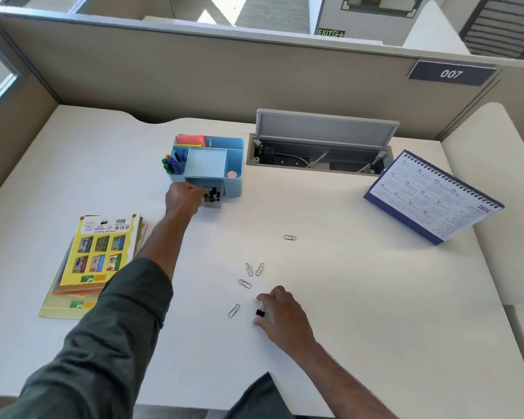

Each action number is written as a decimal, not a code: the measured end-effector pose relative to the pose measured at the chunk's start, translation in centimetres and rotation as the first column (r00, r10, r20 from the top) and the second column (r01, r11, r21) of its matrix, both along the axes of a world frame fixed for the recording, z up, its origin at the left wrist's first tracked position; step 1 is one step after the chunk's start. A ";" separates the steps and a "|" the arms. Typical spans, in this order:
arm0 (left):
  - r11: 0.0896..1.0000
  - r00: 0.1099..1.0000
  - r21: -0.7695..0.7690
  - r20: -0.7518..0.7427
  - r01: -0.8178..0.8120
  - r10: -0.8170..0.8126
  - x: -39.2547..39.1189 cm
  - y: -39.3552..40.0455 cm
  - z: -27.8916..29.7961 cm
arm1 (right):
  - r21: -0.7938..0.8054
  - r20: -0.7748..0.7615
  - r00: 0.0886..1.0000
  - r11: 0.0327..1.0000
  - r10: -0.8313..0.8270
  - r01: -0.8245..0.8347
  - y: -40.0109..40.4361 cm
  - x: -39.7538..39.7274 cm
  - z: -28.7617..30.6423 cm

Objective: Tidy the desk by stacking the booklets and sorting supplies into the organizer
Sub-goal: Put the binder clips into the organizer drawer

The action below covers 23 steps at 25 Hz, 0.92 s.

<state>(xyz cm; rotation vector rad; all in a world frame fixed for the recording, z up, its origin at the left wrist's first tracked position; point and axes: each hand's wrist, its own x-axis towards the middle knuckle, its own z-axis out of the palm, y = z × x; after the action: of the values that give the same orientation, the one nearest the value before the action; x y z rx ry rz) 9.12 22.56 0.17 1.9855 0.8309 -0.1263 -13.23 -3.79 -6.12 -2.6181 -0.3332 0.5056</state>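
Five loose paper clips [244,283] lie on the white desk [360,297], four in a cluster just beyond the right hand and one [289,237] apart, farther back toward the calendar, its long axis running left to right. Of the cluster, two stand as a close pair with long axes running roughly toward the partition; one lies slanted below them; one [233,310] lies on a diagonal at the near left.

Right hand [280,314]: resting on the desk, fingers curled round a black binder clip [260,311], whose wire handles point away from the person.

Left hand [183,196]: arm stretched forward, fingers closed at the front drawer [212,196] of the blue organizer [221,164]. The drawer stands pulled out toward the person and holds black binder clips; whether the fingers grip the drawer or a clip inside is unclear from this angle.

Organizer contents: coloured sticky notes [190,140] in the back left compartment, markers [171,164] standing tilted in the left compartment, a small round pink item [231,174] in the right compartment.

Stack of booklets [94,261]: at the near left of the desk, yellow cover uppermost, long axis running from the person toward the partition, leaning slightly right.

Also on the desk: a desk calendar [433,198] at the far right, and an open cable hatch [321,146] behind the organizer.
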 end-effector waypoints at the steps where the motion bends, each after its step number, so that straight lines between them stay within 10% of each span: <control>1: 1.000 1.000 0.006 -0.014 0.000 0.000 -0.1 0.1 -0.2 | 0.003 0.007 1.000 1.000 0.009 -0.009 -0.1 -0.2 -0.1; 18: 0.997 0.990 -0.076 0.144 0.013 -0.001 -4.5 -0.4 1.7 | 0.040 0.217 0.976 0.999 0.018 -0.028 0.8 0.4 -1.0; 23: 0.964 0.957 -0.062 0.153 0.258 -0.246 -8.1 -2.8 2.2 | 0.209 0.337 0.941 0.977 -0.036 -0.038 3.0 4.3 3.4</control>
<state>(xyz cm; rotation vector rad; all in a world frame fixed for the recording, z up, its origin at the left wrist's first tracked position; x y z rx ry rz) 0.98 19.76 2.35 1.9908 0.4705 -0.1598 -8.93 -0.82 -2.69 -2.4864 -0.4701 0.0088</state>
